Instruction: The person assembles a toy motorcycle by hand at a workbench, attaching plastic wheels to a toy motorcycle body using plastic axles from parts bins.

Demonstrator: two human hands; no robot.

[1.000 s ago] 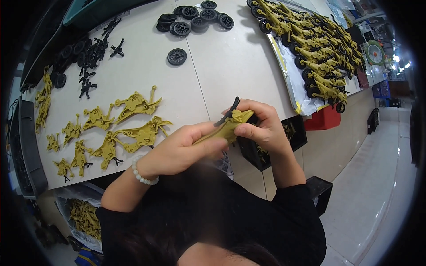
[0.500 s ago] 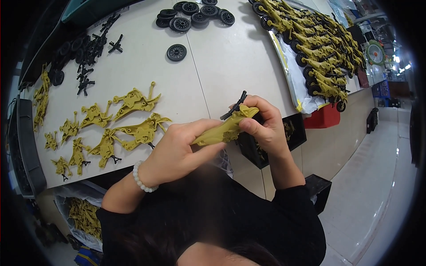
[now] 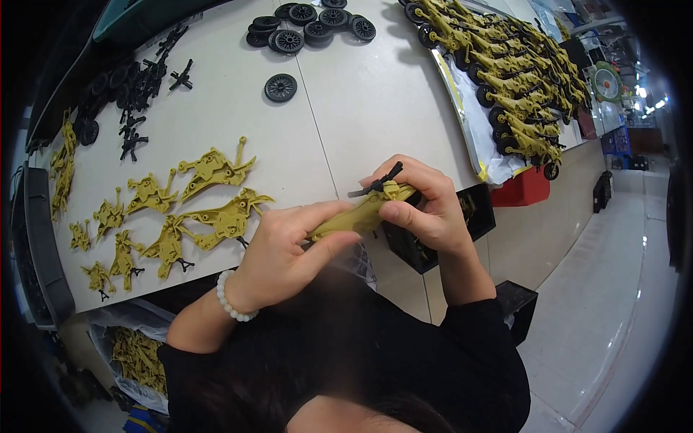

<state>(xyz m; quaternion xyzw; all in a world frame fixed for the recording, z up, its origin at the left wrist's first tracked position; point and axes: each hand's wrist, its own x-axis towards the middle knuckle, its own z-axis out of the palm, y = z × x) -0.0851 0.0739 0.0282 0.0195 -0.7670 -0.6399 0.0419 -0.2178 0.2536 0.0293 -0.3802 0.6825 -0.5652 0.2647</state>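
Between my two hands is a yellow plastic toy motorcycle body (image 3: 350,221), tilted up to the right, with black handlebars (image 3: 381,180) across its upper end. My left hand (image 3: 285,242), a pale bead bracelet on its wrist, pinches the lower end between thumb and fingers. My right hand (image 3: 427,209) is closed round the upper end, thumb on the near side. A dark part shows beside the right fingers; what it is I cannot tell. Left of my hands, yellow body halves (image 3: 224,216) lie in two rows on the table, some with a black stand part.
Black toy wheels (image 3: 280,87) and black handlebar parts (image 3: 182,75) lie farther back. A tray of assembled toy motorcycles (image 3: 516,90) stands at the right. Below the table edge are a black bin (image 3: 482,209), a red bin (image 3: 521,189) and a bag of yellow parts (image 3: 137,357).
The toy body has turned in my hands, so its handlebar end faces more toward me and a dark part shows by my right fingers. Both hands keep their grip.
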